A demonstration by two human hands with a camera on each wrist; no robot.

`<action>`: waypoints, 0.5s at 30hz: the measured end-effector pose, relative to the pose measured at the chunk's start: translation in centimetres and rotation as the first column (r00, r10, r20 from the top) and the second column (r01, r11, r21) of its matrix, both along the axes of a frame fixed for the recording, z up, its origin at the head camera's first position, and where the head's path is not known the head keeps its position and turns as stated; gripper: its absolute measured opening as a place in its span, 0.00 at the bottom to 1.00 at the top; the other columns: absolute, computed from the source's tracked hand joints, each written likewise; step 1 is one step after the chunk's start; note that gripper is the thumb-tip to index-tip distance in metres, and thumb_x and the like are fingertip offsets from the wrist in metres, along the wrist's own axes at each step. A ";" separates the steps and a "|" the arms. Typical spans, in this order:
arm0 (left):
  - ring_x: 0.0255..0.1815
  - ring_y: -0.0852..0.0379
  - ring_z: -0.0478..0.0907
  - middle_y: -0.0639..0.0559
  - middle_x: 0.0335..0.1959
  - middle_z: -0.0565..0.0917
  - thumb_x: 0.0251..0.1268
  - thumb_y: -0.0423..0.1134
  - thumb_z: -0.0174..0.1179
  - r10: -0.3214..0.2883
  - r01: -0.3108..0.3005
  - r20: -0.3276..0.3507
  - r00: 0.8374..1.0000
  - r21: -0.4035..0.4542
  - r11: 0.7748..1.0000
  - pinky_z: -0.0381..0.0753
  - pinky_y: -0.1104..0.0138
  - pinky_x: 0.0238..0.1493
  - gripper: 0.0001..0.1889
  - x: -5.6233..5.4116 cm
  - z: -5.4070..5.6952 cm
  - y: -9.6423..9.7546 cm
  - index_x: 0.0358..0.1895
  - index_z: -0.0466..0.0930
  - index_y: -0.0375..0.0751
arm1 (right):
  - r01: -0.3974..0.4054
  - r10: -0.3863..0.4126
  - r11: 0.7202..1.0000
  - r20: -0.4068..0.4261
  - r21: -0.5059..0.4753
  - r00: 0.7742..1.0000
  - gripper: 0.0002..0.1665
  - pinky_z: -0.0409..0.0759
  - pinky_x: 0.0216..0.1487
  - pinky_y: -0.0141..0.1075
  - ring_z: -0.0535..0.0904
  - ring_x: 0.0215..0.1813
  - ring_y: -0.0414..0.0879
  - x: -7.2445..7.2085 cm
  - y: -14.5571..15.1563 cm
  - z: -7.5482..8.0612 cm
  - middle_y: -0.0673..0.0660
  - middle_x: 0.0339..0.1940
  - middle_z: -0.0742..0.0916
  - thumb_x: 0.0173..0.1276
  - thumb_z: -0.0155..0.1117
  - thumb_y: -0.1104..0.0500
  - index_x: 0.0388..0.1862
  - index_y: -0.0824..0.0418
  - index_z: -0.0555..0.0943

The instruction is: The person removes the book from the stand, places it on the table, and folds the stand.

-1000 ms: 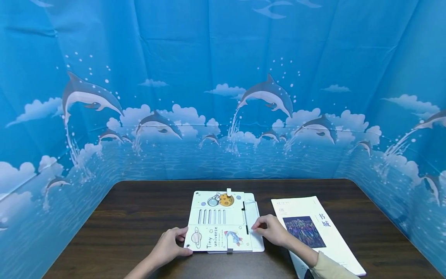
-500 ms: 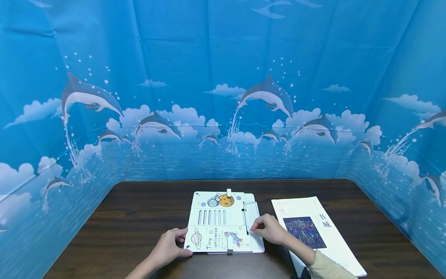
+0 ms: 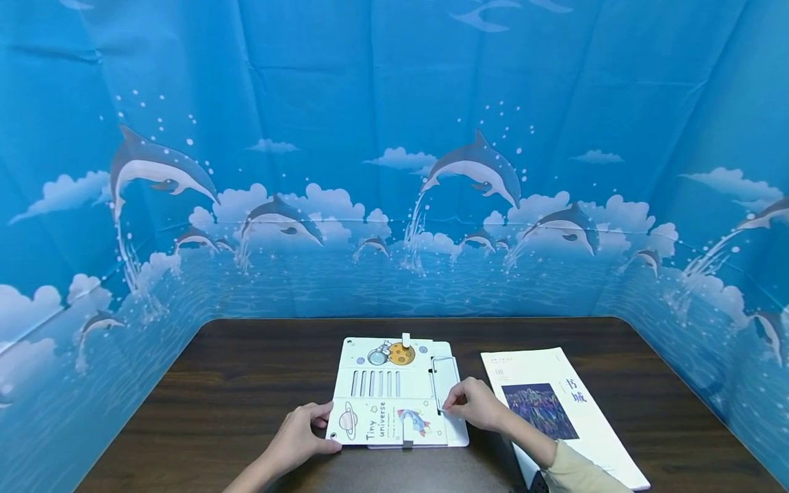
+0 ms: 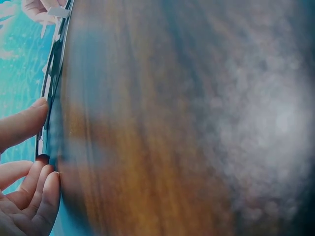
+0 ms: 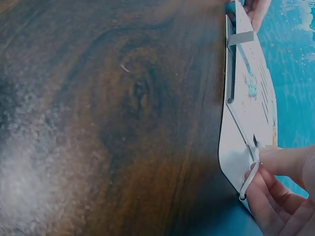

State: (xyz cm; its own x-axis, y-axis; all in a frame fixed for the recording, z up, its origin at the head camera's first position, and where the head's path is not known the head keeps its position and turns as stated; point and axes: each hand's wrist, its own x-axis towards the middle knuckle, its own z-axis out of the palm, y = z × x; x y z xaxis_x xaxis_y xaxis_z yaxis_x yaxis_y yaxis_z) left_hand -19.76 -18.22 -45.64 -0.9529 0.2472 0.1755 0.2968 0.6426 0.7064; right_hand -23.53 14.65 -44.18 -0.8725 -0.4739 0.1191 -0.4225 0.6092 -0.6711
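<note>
A white folding book stand (image 3: 414, 383) printed with planets, an astronaut and "Tiny universe" lies on the table in the head view. My left hand (image 3: 298, 431) grips its left edge, thumb at the near corner. In the left wrist view, the stand (image 4: 58, 46) appears edge-on beside the left thumb and fingers. My right hand (image 3: 477, 405) is at the stand's right-hand part. The right wrist view shows its thumb and fingers pinching a white wire bracket (image 5: 251, 180) hinged to the stand. White clips (image 3: 405, 340) sit at the stand's far and near edges.
A white magazine (image 3: 592, 418) with a dark picture on its cover lies to the right, partly under my right forearm. The dark wood table (image 3: 246, 370) ends at a blue dolphin-print curtain (image 3: 345, 123) behind and at the sides.
The dark strip beside the wire bracket shows thinner in the head view, and my right hand has shifted very slightly. My left hand keeps its hold on the stand's edge.
</note>
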 end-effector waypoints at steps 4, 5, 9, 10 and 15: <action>0.31 0.60 0.74 0.51 0.33 0.80 0.27 0.36 0.76 0.000 0.000 0.001 1.000 0.001 1.000 0.74 0.72 0.31 0.35 0.0 0.1 0.0 0.48 0.76 0.25 | 0.009 -0.009 1.000 0.012 -0.007 1.000 0.05 0.70 0.27 0.28 0.72 0.26 0.39 0.0 0.0 0.0 0.50 0.24 0.84 0.55 0.64 0.70 0.26 0.63 0.85; 0.31 0.60 0.74 0.51 0.34 0.80 0.27 0.36 0.76 0.003 -0.003 0.002 1.000 0.000 1.000 0.74 0.72 0.31 0.35 0.0 0.2 0.0 0.48 0.76 0.24 | 0.011 -0.011 1.000 0.014 -0.006 1.000 0.05 0.70 0.27 0.28 0.72 0.27 0.39 0.1 0.0 0.0 0.50 0.24 0.84 0.55 0.64 0.70 0.26 0.63 0.84; 0.30 0.60 0.74 0.51 0.34 0.81 0.27 0.36 0.76 0.010 -0.010 0.003 1.000 0.001 1.000 0.74 0.72 0.31 0.35 0.1 0.1 0.0 0.48 0.76 0.24 | 0.014 -0.013 1.000 0.016 -0.006 1.000 0.04 0.71 0.27 0.28 0.72 0.27 0.39 0.2 -0.2 0.2 0.49 0.24 0.83 0.54 0.63 0.69 0.27 0.63 0.84; 0.30 0.60 0.74 0.51 0.34 0.81 0.27 0.36 0.76 0.010 -0.010 0.005 1.000 0.003 1.000 0.74 0.72 0.31 0.35 0.1 0.1 0.0 0.48 0.76 0.24 | 0.017 -0.016 1.000 0.016 -0.009 1.000 0.03 0.71 0.27 0.28 0.72 0.27 0.39 0.2 -0.2 0.3 0.49 0.24 0.82 0.54 0.64 0.69 0.27 0.63 0.83; 0.30 0.59 0.74 0.50 0.34 0.81 0.28 0.36 0.76 0.004 -0.004 0.010 1.000 0.009 1.000 0.74 0.72 0.30 0.35 0.0 0.0 0.0 0.48 0.76 0.24 | 0.009 -0.009 0.998 -0.001 -0.065 1.000 0.07 0.76 0.31 0.29 0.76 0.31 0.41 0.5 -0.9 0.9 0.53 0.29 0.84 0.56 0.63 0.66 0.34 0.66 0.82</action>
State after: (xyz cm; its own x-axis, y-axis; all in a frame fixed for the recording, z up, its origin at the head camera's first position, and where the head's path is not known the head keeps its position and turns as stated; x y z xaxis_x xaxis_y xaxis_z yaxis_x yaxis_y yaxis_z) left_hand -19.74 -18.20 -45.63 -0.9557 0.2417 0.1682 0.2870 0.6372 0.7153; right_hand -23.00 13.74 -43.28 -0.8764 -0.4576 0.1501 -0.4181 0.5683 -0.7087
